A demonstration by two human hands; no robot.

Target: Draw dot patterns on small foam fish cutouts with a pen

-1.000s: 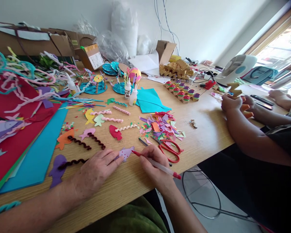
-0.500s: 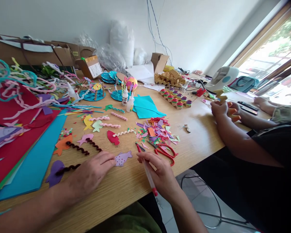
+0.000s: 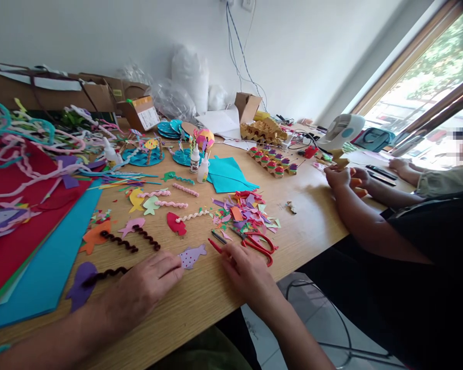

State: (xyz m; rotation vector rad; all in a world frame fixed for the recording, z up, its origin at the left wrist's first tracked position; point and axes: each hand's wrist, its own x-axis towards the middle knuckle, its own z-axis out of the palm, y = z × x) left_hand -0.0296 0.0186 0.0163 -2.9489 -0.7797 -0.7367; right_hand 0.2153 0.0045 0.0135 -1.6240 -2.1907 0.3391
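Note:
The fingertips of my left hand (image 3: pixel 148 280) are pressed together on the head end of a light purple paper fish (image 3: pixel 193 256) with dark dots, holding it flat on the table. Just right of its tail, my right hand (image 3: pixel 247 270) is closed around a red pen (image 3: pixel 215 246). Only the pen's red front end shows, and the rest is hidden by my hand. Red-handled scissors (image 3: pixel 261 245) lie right behind that hand, beside a dark pen (image 3: pixel 218 237). A darker purple paper fish (image 3: pixel 82 282) with a brown twisted pipe cleaner lies left of my left hand.
Paper scraps (image 3: pixel 247 210) are heaped behind the scissors. More paper fish, including a red one (image 3: pixel 176 224), lie with pipe cleaners. Glue bottles (image 3: pixel 202 169) stand farther back. Coloured sheets (image 3: pixel 46 267) cover the left side. At right, another person's hands (image 3: pixel 339 177) hold a yellowish piece.
My right hand has turned, so the pen's clear barrel and rear end no longer show. My left hand stays on the spotted fish. The whole view has shifted slightly.

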